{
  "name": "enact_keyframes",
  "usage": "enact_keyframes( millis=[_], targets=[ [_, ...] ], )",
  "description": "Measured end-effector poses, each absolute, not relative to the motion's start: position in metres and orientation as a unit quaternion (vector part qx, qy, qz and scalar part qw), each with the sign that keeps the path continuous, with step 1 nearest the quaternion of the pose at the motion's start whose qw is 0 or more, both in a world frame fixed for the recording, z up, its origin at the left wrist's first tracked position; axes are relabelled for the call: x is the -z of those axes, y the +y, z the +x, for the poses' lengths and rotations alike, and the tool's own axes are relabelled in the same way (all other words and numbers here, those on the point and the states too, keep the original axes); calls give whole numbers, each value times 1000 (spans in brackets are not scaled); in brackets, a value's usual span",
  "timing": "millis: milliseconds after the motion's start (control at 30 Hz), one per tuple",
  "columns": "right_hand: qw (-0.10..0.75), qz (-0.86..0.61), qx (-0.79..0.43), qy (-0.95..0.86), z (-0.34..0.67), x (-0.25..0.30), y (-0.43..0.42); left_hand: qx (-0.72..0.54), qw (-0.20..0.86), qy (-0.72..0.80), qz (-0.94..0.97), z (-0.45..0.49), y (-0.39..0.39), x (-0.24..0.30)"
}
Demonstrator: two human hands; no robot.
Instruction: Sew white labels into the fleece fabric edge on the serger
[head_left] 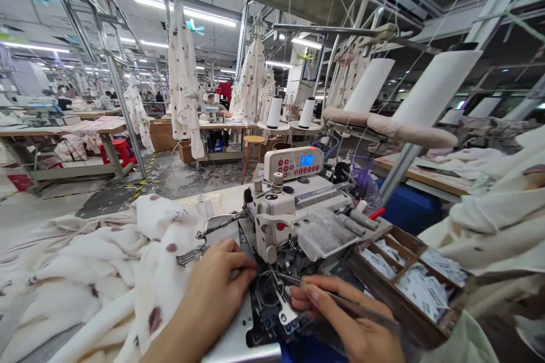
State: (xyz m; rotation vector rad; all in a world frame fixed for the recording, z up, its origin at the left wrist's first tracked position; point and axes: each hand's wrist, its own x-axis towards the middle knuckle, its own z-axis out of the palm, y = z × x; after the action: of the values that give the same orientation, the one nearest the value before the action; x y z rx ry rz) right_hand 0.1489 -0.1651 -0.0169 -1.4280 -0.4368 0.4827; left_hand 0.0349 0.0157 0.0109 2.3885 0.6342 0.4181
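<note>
The sewing machine point(276, 204) stood just beyond both hands; the right hand point(340, 309) gripped tweezers point(370, 314) pointing into its works, the left hand point(219, 278) curled alongside, its grip impossible to tell.

The near table point(227, 191), its pale top partly hidden, carries a white sewing machine point(276, 204), with spotted cloth point(93, 266) heaped to the machine's left. The grey floor point(213, 174), visibly worn and scuffed, bears a wooden stool point(254, 140), a red stool point(121, 153), a cardboard box point(162, 135) and yellow-and-black tape point(147, 173). Farther back at left, a wood-edged bench point(46, 132) carries pink fabric point(87, 126) in loose layers.
</note>
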Motion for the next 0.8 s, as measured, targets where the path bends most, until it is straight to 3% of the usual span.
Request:
enact_keyframes(
  millis=[233, 800],
  targets=[
    [680, -616, -339, -207, 169, 9, -161, -152, 342, 252, 893, 47, 17, -19],
    [660, -603, -388, -224, 174, 1, -163, -134, 295, 270, 907, 47, -2, -21]
  ],
)
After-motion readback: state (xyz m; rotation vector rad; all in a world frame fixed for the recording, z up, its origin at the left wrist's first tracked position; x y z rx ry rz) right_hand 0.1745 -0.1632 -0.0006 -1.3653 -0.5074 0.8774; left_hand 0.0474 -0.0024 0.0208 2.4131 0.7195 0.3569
